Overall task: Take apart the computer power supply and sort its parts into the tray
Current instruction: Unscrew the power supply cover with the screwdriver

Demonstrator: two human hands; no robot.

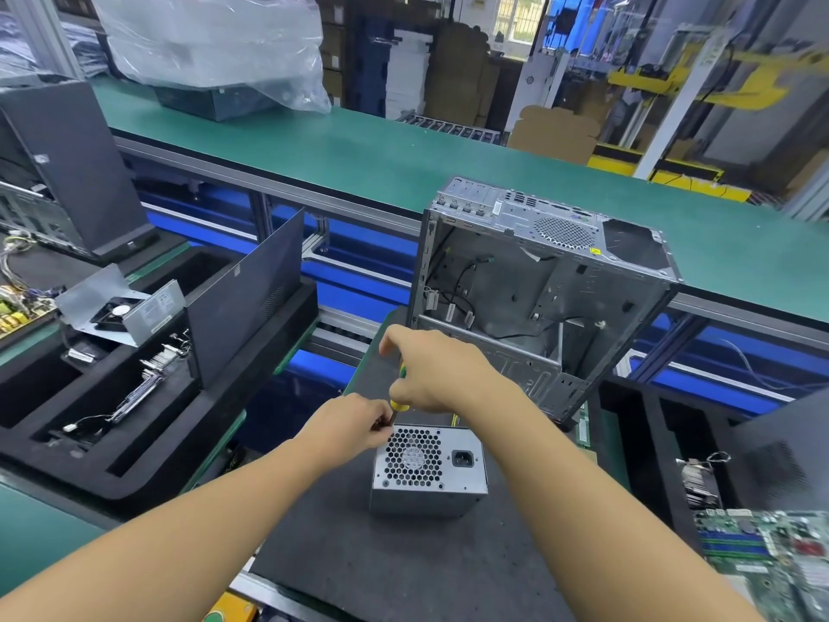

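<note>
Gripping the screwdriver [400, 388] handle from above, right hand [437, 374]; left hand [354, 422] pinches its shaft at the power supply [428, 469].

One power supply [428, 469], one screwdriver [397, 403], one case [538, 226], two hands (left hand [354, 422], right hand [435, 370])

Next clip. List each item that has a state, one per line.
Power supply: closed, fan grille up.
Screwdriver: upright, tip at the power supply's corner.
Right hand: grips the screwdriver handle.
Left hand: pinches the screwdriver shaft.
Computer case: side open, loose cables inside.
Tray: holds some parts.
</note>
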